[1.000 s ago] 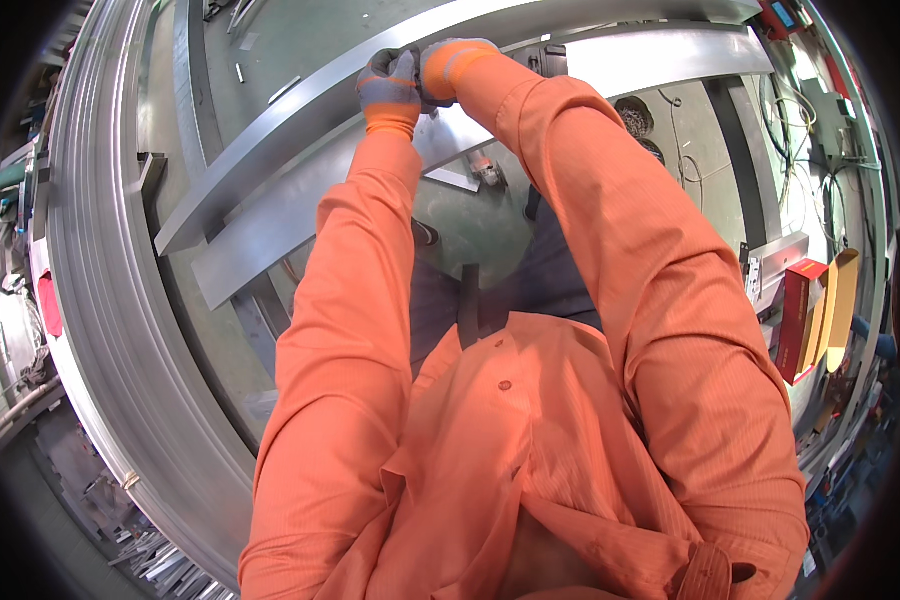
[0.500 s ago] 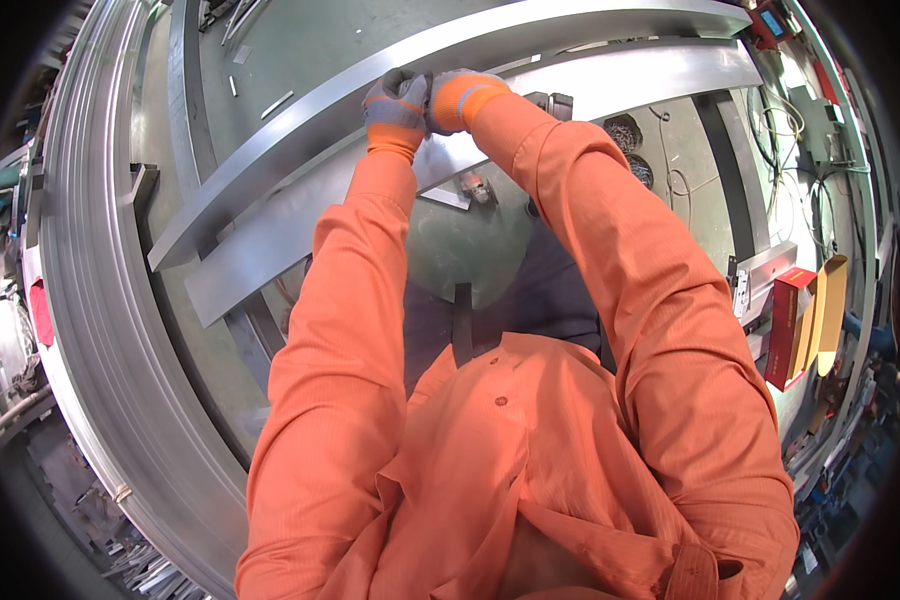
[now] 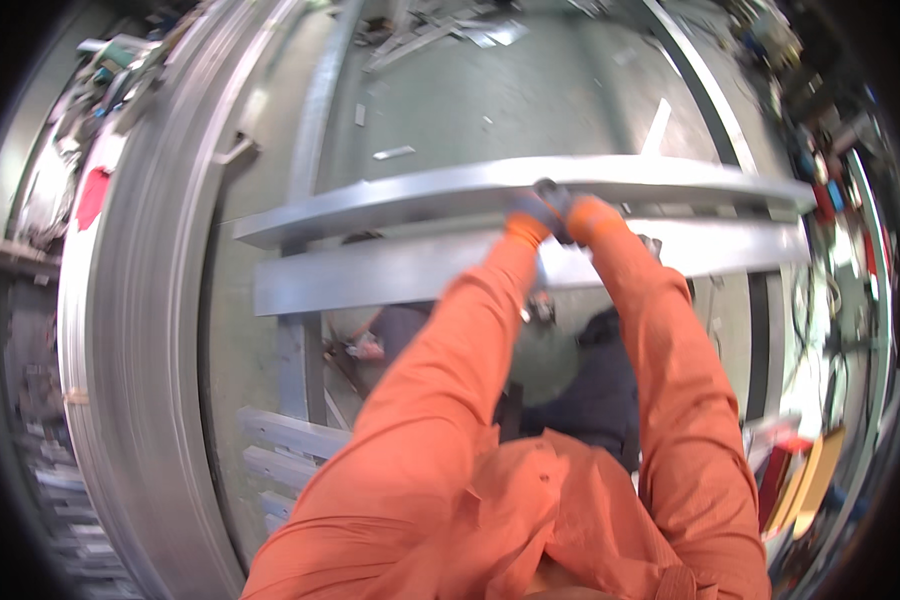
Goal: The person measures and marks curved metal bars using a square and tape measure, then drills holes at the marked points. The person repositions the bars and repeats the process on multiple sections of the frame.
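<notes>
Both hands meet in front of me, in grey gloves with orange cuffs. My left hand is closed, knuckles up, at the near side of a long silver metal bar. Pressed close beside it, my right hand is also curled closed. Blur and the gloves hide whatever lies between the fingers. A second, flat-topped silver bar runs parallel on the near side, below my wrists. Just right of my right wrist, a dark object on that bar is partly covered by my sleeve.
Dark metal supports carry both bars. Long stacked metal profiles line the left. Shorter silver pieces lie at the lower left. A small tool is below the near bar. An open red-and-yellow box stands at the right.
The view has swung, so the bars now lie nearly level and more floor shows beyond them. My two hands, still together, have shifted right along the bars, closer to the dark object.
</notes>
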A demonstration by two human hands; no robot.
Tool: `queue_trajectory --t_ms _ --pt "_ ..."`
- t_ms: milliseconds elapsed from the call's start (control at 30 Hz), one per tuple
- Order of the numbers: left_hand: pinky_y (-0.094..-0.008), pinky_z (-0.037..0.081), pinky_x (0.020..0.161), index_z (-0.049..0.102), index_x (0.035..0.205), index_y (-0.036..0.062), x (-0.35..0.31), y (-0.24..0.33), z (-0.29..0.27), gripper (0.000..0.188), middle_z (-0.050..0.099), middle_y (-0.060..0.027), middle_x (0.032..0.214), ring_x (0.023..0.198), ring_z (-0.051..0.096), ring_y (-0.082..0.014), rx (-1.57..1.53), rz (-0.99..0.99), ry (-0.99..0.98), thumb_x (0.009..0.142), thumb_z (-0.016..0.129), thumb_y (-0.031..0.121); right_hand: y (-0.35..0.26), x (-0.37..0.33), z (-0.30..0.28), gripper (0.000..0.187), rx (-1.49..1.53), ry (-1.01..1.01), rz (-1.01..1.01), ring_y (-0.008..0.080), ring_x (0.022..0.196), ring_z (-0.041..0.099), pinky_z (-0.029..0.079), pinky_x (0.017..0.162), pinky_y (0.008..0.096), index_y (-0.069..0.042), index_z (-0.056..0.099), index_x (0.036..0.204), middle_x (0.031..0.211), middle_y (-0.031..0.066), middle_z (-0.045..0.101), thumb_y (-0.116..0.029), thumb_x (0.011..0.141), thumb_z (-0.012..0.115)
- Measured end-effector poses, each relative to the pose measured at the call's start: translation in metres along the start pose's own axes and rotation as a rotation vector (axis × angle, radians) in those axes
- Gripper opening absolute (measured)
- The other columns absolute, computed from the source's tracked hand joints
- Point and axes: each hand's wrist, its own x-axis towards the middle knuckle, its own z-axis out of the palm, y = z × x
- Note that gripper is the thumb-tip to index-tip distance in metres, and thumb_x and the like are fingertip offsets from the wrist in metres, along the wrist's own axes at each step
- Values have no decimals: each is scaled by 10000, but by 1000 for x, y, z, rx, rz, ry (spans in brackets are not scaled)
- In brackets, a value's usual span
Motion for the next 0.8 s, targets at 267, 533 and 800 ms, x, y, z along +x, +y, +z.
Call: queue_trajectory --t_ms 267,533,800 --pt "-378 549 810 697 972 14 -67 4 -19 269 726 -173 920 828 684 -293 -411 247 298 860 715 258 -42 -56 -2 471 84 87 107 361 1293 643 534 1056 449 -90 714 1308 1375 176 686 -329 924 587" --pt "-406 560 854 725 1040 22 -48 24 -32 342 754 -203 993 919 719 -348 -455 89 248 873 741 320 -25 -21 -12 303 70 64 75 312 967 738 593 815 410 -54 772 1075 1071 167 765 -201 817 712" --pt "-404 559 915 746 1071 33 -42 47 -18 383 758 -190 1058 992 716 -375 -171 171 92 863 726 354 14 -12 27 242 414 29 171 235 747 757 600 710 377 -17 769 1015 906 132 785 -136 824 681"
